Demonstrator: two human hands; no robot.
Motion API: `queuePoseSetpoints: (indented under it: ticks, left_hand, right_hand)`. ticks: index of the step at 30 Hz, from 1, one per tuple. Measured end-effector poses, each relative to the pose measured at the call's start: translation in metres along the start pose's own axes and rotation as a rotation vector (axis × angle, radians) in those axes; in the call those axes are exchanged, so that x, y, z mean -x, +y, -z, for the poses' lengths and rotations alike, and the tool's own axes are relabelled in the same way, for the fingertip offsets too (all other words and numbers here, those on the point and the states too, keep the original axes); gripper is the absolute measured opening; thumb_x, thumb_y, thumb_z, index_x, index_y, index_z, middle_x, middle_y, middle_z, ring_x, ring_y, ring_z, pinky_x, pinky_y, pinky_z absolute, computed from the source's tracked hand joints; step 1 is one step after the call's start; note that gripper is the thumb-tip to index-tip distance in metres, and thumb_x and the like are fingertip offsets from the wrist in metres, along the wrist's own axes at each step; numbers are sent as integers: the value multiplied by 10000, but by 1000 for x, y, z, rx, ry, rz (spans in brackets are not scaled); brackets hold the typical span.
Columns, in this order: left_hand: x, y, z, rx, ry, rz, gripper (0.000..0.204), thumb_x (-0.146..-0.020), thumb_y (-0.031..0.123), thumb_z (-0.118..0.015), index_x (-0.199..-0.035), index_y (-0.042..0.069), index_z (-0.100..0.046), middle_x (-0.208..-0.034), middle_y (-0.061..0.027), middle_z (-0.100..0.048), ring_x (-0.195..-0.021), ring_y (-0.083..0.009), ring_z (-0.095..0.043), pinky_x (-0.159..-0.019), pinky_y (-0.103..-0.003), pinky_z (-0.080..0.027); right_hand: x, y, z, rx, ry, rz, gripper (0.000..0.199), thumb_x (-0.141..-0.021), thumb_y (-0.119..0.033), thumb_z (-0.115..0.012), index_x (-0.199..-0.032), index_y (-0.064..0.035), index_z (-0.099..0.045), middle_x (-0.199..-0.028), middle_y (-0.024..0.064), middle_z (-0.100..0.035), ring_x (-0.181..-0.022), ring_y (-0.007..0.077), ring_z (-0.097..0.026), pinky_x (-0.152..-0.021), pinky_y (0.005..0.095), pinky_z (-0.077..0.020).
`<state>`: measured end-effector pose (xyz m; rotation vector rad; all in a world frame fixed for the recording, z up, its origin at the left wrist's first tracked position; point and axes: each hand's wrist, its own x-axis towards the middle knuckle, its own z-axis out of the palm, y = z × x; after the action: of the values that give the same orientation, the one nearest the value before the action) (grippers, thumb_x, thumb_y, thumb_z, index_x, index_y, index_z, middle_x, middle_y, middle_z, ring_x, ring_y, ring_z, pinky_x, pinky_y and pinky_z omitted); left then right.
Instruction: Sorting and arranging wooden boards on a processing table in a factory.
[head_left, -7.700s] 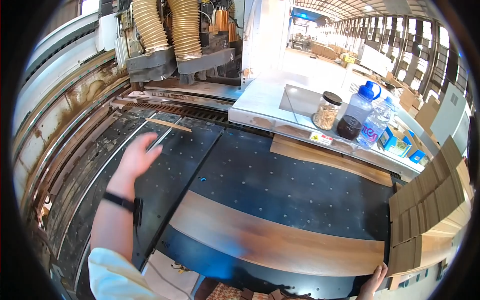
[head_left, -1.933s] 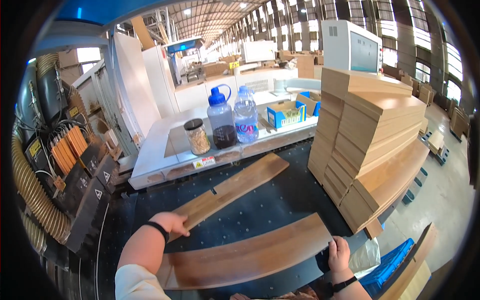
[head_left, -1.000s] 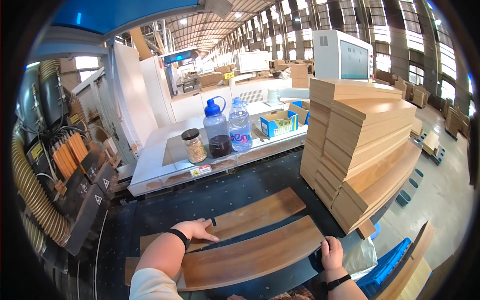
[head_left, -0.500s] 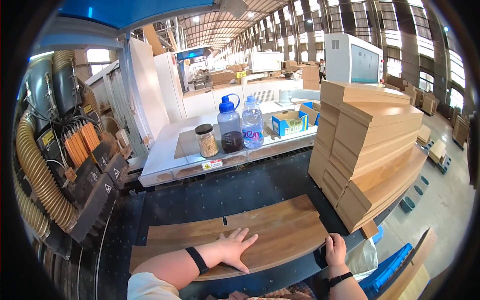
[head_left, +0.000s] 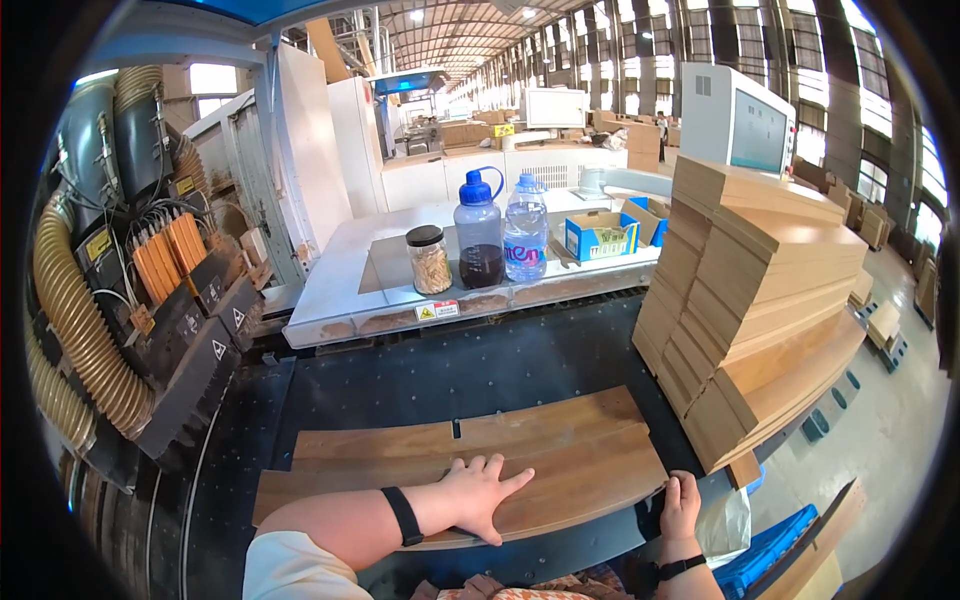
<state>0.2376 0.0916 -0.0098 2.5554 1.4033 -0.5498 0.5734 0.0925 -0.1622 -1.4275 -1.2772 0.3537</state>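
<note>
The left hand (head_left: 478,497) lies spread, palm down, on a wood-grain plank (head_left: 590,483) by the near edge of the black machine bed (head_left: 420,375). The right hand (head_left: 680,508) curls at that plank's right end; I cannot tell whether it grips. A notched plank (head_left: 550,425) (slot facing the bed's far edge) lies alongside.

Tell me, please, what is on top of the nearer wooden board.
The left hand lies spread on the nearer board, its forearm across the left part; the surface beneath is hidden.
</note>
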Motion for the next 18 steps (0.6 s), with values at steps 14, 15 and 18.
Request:
queuePoseSetpoints:
  ticks: [14,15,18]
  left_hand:
    - [-48,-110,89,-15,160,113,1149,-511,562,-779,-1453,258,-195,-1186,-227,-423,-1064,-360,-453,-876,-421,-358]
    - [-60,-118,85,-40,149,133,1149,-502,559,-783,-1450,261,-207,-1179,-225,-428,-1064,-358,-452,-883,-415,-348]
    - [-98,-148,75,-89,143,158,1144,-483,540,-794,-1442,263,-234,-1185,-233,-432,-1072,-366,-446,-894,-418,-340]
  right_hand:
    - [2,-2,1,49,-65,2,144,-879,-115,-514,-914,17,-560,-795,116,-576,-721,198,-568,-665,299,-473]
    - [-3,-15,-1,144,-71,36,143,-864,-114,-526,-913,15,-562,-798,122,-579,-735,214,-567,-689,314,-465]
    - [-5,-21,-5,174,-73,25,143,-853,-113,-533,-913,14,-564,-806,131,-582,-754,223,-565,-709,324,-455]
